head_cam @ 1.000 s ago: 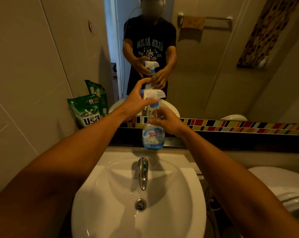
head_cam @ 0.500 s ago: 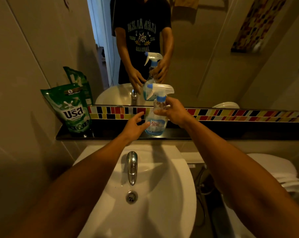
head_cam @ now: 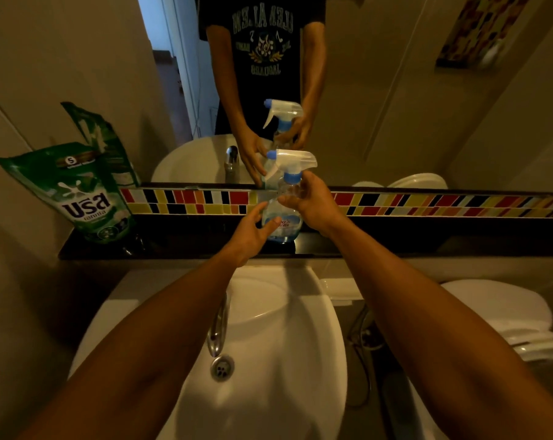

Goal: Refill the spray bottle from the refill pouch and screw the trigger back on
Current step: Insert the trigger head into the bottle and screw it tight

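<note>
Currently, head view only: spray bottle (head_cam: 281, 217) stands upright on the dark surface (head_cam: 173, 246) behind the sink (head_cam: 269, 360), long axis vertical, trigger (head_cam: 292, 160) on top with its nozzle pointing left. Right hand (head_cam: 310, 201) is at the bottle's neck just under the blue collar (head_cam: 291, 177); fingers (head_cam: 289, 201) curl round the clear neck and appear to be gripping it, though the far side of the grip is hidden. Left hand (head_cam: 251, 231) is lower, at the labelled body, fingers spread and only loosely bent, tips touching or all but touching the label; no closed hold there that I can make out. Refill pouch (head_cam: 78, 198), green, leans against the wall at the left end of the same surface, well apart from both hands and nearer the left one. Mirror (head_cam: 396, 90) behind repeats the bottle and both hands. Judgement: this looks like the start, with the trigger yet to be unscrewed. The relation that matters is collar directly above the right-hand fingers, on the vertical axis; the right hand is the nearer to it. The next move probably calls for the left to close round the body and steady it while the right shifts up to turn the collar. Liquid level is too dim to read.
</note>
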The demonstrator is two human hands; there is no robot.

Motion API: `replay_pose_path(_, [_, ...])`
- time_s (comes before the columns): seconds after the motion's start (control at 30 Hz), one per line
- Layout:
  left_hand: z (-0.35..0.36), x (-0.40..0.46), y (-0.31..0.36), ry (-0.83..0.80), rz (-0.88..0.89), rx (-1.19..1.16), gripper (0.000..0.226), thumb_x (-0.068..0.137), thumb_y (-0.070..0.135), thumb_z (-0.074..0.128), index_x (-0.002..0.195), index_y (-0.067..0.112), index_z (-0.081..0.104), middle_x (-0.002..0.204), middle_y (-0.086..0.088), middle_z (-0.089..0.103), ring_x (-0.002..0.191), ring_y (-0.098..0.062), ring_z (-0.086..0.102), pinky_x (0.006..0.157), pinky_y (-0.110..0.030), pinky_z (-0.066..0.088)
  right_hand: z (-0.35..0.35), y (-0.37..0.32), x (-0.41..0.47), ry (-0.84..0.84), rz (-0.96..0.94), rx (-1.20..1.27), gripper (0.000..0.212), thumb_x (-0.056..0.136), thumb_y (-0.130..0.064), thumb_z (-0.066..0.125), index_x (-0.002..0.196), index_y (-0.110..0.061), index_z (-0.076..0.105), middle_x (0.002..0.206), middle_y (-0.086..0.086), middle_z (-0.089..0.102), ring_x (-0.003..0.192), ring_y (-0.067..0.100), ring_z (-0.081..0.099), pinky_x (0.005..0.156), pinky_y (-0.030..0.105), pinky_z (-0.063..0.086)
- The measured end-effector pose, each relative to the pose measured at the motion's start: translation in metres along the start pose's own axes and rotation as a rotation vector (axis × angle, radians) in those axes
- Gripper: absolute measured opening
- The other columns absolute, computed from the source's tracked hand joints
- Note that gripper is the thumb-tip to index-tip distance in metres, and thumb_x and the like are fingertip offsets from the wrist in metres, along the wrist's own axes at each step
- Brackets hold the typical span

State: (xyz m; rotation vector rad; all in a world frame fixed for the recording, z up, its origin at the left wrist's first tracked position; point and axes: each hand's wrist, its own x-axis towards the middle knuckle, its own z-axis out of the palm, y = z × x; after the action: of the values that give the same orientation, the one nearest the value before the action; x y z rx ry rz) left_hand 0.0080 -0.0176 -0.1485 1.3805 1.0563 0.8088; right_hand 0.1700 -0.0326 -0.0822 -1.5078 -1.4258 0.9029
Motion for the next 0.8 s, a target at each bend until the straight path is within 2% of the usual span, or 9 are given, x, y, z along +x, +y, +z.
replay_pose_path(0.07, [0.005, 0.003, -0.002, 0.012, -0.015, -0.004, 0.052, 0.097, 0.024, 0.06, 0.144, 0.027, 0.04, 0.122, 0.01, 0.053, 0.096, 0.001, 0.055, 0.063, -0.011, 0.047, -0.001, 0.005, 0.003, 0.013, -0.004, 0.009, 0.043, 0.094, -0.007, 0.075, 0.128, -0.023, 0.054, 0.108, -0.016, 0.067, 0.093, -0.01, 0.069, 0.068, 0.011, 0.056])
replay_pose_path(0.13, [0.009, 0.006, -0.003, 0.024, -0.01, -0.017, 0.052, 0.097, 0.024, 0.06, 0.145, 0.024, 0.039, 0.126, 0.008, 0.053, 0.099, 0.001, 0.055, 0.062, -0.01, 0.048, -0.001, 0.007, 0.007, 0.016, -0.017, 0.012, 0.047, 0.094, -0.003, 0.074, 0.133, -0.017, 0.053, 0.108, -0.016, 0.066, 0.094, -0.007, 0.068, 0.069, 0.005, 0.053])
replay_pose_path(0.23, [0.015, 0.009, -0.003, 0.057, -0.022, -0.047, 0.054, 0.098, 0.021, 0.058, 0.147, 0.02, 0.038, 0.139, -0.002, 0.052, 0.121, -0.015, 0.053, 0.084, -0.026, 0.052, -0.003, 0.006, 0.012, 0.01, -0.033, 0.012, 0.054, 0.094, -0.002, 0.074, 0.141, -0.012, 0.05, 0.112, -0.013, 0.065, 0.1, -0.001, 0.064, 0.071, 0.003, 0.052])
replay_pose_path(0.3, [0.017, 0.009, -0.003, 0.059, -0.019, -0.075, 0.051, 0.098, 0.02, 0.057, 0.146, 0.019, 0.039, 0.14, -0.004, 0.052, 0.121, -0.017, 0.053, 0.085, -0.028, 0.054, -0.001, 0.007, 0.013, 0.001, -0.037, 0.013, 0.056, 0.095, -0.003, 0.073, 0.145, -0.015, 0.049, 0.124, -0.005, 0.066, 0.107, 0.002, 0.064, 0.078, 0.008, 0.054])
replay_pose_path(0.4, [0.019, 0.01, -0.002, 0.051, 0.003, -0.096, 0.048, 0.099, 0.018, 0.055, 0.145, 0.02, 0.04, 0.131, 0.0, 0.054, 0.109, -0.008, 0.054, 0.062, -0.011, 0.053, 0.004, 0.011, 0.012, 0.01, -0.024, 0.009, 0.054, 0.097, -0.006, 0.071, 0.146, -0.015, 0.05, 0.136, 0.005, 0.066, 0.124, 0.019, 0.063, 0.098, 0.029, 0.054])
replay_pose_path(0.47, [0.019, 0.011, -0.002, 0.055, -0.003, -0.087, 0.048, 0.099, 0.019, 0.055, 0.145, 0.022, 0.04, 0.128, 0.004, 0.054, 0.106, -0.006, 0.054, 0.059, -0.01, 0.051, 0.006, 0.013, 0.012, 0.011, 0.003, 0.003, 0.052, 0.097, -0.007, 0.071, 0.145, -0.015, 0.05, 0.138, 0.007, 0.065, 0.129, 0.024, 0.061, 0.104, 0.039, 0.054])
replay_pose_path(0.6, [0.018, 0.012, -0.005, 0.052, -0.011, -0.081, 0.048, 0.099, 0.024, 0.055, 0.144, 0.027, 0.039, 0.127, 0.007, 0.054, 0.105, -0.007, 0.057, 0.06, -0.011, 0.051, 0.006, 0.014, 0.009, 0.008, 0.023, 0.026, 0.054, 0.098, -0.006, 0.07, 0.147, -0.013, 0.048, 0.142, 0.009, 0.063, 0.133, 0.026, 0.06, 0.106, 0.04, 0.052])
replay_pose_path(0.67, [0.018, 0.011, -0.006, 0.04, -0.002, -0.066, 0.05, 0.099, 0.024, 0.056, 0.145, 0.028, 0.038, 0.128, 0.006, 0.055, 0.109, -0.01, 0.058, 0.065, -0.013, 0.054, 0.007, 0.014, 0.005, 0.006, 0.013, 0.042, 0.058, 0.098, -0.006, 0.07, 0.15, -0.014, 0.045, 0.144, 0.009, 0.061, 0.133, 0.025, 0.059, 0.11, 0.044, 0.052])
replay_pose_path(0.8, [0.012, 0.012, -0.006, 0.02, 0.012, -0.031, 0.049, 0.097, 0.023, 0.059, 0.143, 0.022, 0.043, 0.139, 0.002, 0.053, 0.124, -0.014, 0.052, 0.097, -0.031, 0.049, 0.012, 0.011, -0.007, 0.045, -0.036, 0.075, 0.079, 0.097, -0.009, 0.071, 0.162, -0.021, 0.029, 0.155, 0.007, 0.053, 0.141, 0.024, 0.053, 0.111, 0.041, 0.05])
